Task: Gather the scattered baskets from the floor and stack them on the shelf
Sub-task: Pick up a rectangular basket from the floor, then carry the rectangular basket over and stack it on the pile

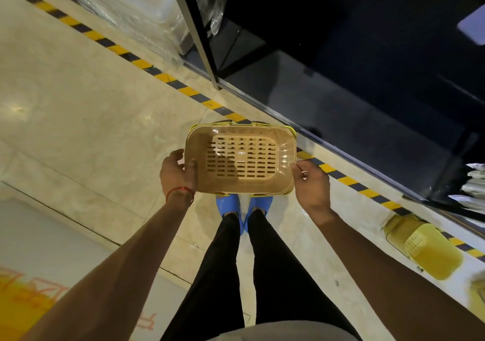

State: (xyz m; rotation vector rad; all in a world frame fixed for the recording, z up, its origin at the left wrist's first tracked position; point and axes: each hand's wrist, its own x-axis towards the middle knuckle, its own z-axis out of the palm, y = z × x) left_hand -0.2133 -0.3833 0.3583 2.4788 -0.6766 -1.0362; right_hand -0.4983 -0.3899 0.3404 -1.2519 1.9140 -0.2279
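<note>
— Pale floor tile (78,104) runs up to a yellow-and-black hazard stripe (183,91), and just past the stripe stands the dark shelf (354,109). See where the person is?

— Standing on the near side of the stripe, holding a tan basket (240,159) out in front, above the blue shoes (231,204). It's in the air, open side up, slotted bottom showing.

— How is it held?

— One hand at each short end. The left hand (177,174) has its thumb hooked over the rim and lying on the inside wall. The right hand (312,185) pinches the opposite rim with the thumb on top. The fingers under either end I can't make out.

— So the long axis runs from hand to hand.

— Yes, across the body. The shelf lies ahead and off to the right, its front edge slanting away, so the right hand is the nearer one. I'd guess the basket needs to swing right and forward, far long side leading, to clear the upright post (199,38).

— Is it a single basket?

— A yellow rim (292,134) peeps out beneath it, so perhaps it's nested in another. I can't say for sure.

— Anything left on the floor?

— A yellow basket (430,251) tipped on its side by the stripe, well off to the person's right.
</note>
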